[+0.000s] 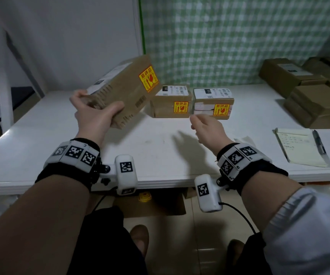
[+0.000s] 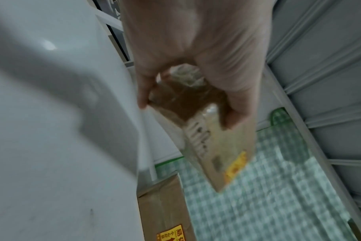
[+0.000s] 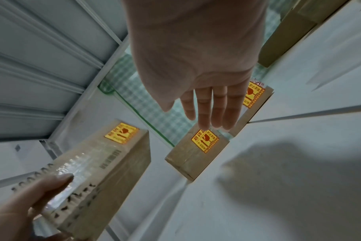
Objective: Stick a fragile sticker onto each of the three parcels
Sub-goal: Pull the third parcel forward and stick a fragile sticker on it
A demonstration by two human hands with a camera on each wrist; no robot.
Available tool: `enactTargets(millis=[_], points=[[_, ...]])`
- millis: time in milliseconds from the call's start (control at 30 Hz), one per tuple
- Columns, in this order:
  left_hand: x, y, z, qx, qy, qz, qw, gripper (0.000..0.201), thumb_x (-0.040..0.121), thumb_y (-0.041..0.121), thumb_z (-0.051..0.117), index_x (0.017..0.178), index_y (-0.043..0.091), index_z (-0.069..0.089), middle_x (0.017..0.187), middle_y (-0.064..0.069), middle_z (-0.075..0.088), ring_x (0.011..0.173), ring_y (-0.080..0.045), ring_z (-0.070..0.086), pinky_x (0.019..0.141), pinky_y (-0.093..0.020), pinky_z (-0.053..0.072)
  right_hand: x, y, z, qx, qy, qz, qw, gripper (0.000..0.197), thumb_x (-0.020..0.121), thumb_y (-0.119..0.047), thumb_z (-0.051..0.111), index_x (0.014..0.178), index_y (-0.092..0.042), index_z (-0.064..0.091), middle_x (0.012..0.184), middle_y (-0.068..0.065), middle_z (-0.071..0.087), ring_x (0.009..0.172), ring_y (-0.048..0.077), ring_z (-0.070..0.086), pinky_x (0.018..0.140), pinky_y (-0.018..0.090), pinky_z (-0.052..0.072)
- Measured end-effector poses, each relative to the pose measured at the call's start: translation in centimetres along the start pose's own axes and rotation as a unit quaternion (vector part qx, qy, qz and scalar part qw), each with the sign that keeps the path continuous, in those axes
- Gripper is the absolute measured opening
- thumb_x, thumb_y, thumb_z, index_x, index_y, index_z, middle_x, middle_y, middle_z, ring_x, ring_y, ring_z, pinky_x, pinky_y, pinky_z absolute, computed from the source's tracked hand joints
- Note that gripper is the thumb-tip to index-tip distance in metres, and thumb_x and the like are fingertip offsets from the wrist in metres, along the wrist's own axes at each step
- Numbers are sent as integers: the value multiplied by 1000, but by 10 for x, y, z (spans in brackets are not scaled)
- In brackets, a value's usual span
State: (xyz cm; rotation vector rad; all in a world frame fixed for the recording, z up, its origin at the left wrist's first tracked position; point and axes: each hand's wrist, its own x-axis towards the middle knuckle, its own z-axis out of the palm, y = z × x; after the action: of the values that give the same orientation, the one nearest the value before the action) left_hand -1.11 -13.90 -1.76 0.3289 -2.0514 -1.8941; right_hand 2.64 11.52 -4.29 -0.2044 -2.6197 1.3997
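My left hand (image 1: 94,114) grips one end of a long brown parcel (image 1: 124,92) and holds it tilted above the white table (image 1: 160,151). A yellow fragile sticker (image 1: 148,78) sits on its upper side face, also visible as the sticker (image 3: 122,132) in the right wrist view. Two smaller parcels stand at the back: the middle parcel (image 1: 170,106) and the right parcel (image 1: 212,103), each with a yellow sticker (image 1: 181,109) (image 1: 222,110) on its front. My right hand (image 1: 205,128) hovers empty in front of them, fingers (image 3: 212,110) straight.
A stack of brown boxes (image 1: 306,92) fills the table's back right. A notepad (image 1: 299,145) with a pen (image 1: 319,143) lies at the right front. A green checked curtain (image 1: 239,36) hangs behind. A cardboard piece (image 1: 150,203) lies on the floor under the table.
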Motion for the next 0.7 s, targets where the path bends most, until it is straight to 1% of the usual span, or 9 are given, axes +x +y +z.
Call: enactTargets(millis=[67, 133, 200, 267, 367, 433, 533, 600, 700], points=[[4, 0, 4, 49, 45, -4, 998, 78, 51, 41, 81, 110, 44, 28, 124, -5, 38, 94, -20, 53, 84, -31, 49, 6, 2, 1, -16, -5, 9, 1000, 43, 92, -37, 42, 123, -13, 60, 107, 4, 64, 87, 18, 52, 93, 43, 49], [7, -5, 10, 87, 80, -14, 993, 81, 55, 39, 77, 120, 36, 29, 123, -6, 31, 88, -25, 49, 83, -28, 43, 12, 5, 1, -30, -3, 22, 999, 41, 91, -33, 45, 124, -14, 59, 114, 5, 66, 89, 20, 56, 93, 39, 49], [10, -10, 16, 105, 112, -33, 988, 84, 52, 42, 75, 121, 36, 29, 123, -8, 31, 89, -30, 51, 82, -32, 44, 18, 8, -1, -42, -2, 33, 999, 41, 90, -31, 48, 127, -14, 58, 121, 7, 64, 102, 22, 59, 95, 34, 47], [15, -17, 24, 137, 129, -56, 980, 83, 48, 45, 72, 118, 38, 27, 123, -9, 33, 91, -34, 52, 78, -35, 42, 24, 11, 0, -57, -8, 41, 998, 41, 90, -29, 49, 128, -14, 56, 125, 6, 62, 113, 22, 57, 95, 29, 42], [22, -24, 40, 174, 139, -77, 972, 80, 48, 46, 70, 114, 40, 26, 123, -8, 34, 97, -38, 52, 75, -38, 37, 33, 16, 1, -80, -22, 48, 995, 42, 90, -27, 51, 129, -13, 55, 126, 7, 62, 116, 22, 55, 93, 26, 39], [27, -28, 51, 191, 143, -76, 968, 80, 51, 43, 70, 117, 38, 26, 128, -11, 33, 104, -38, 49, 75, -38, 36, 40, 19, 2, -103, -27, 51, 993, 41, 90, -27, 51, 128, -12, 55, 125, 8, 62, 116, 23, 54, 91, 25, 38], [34, -33, 67, 217, 148, -79, 962, 81, 55, 38, 73, 121, 34, 26, 132, -15, 30, 109, -38, 46, 76, -37, 35, 52, 24, 4, -129, -38, 54, 989, 41, 91, -27, 51, 128, -11, 55, 126, 8, 62, 118, 24, 53, 92, 25, 37], [38, -36, 75, 234, 143, -79, 958, 85, 56, 39, 77, 124, 33, 25, 136, -16, 28, 113, -38, 44, 81, -39, 37, 59, 26, 7, -136, -47, 55, 988, 41, 91, -27, 51, 128, -10, 55, 127, 8, 61, 119, 24, 53, 93, 25, 38], [42, -40, 83, 248, 120, -85, 957, 93, 54, 50, 81, 126, 29, 27, 141, -15, 24, 118, -40, 43, 92, -45, 40, 64, 28, 10, -136, -49, 59, 988, 40, 91, -26, 52, 127, -11, 56, 126, 8, 62, 118, 23, 54, 93, 25, 38]])
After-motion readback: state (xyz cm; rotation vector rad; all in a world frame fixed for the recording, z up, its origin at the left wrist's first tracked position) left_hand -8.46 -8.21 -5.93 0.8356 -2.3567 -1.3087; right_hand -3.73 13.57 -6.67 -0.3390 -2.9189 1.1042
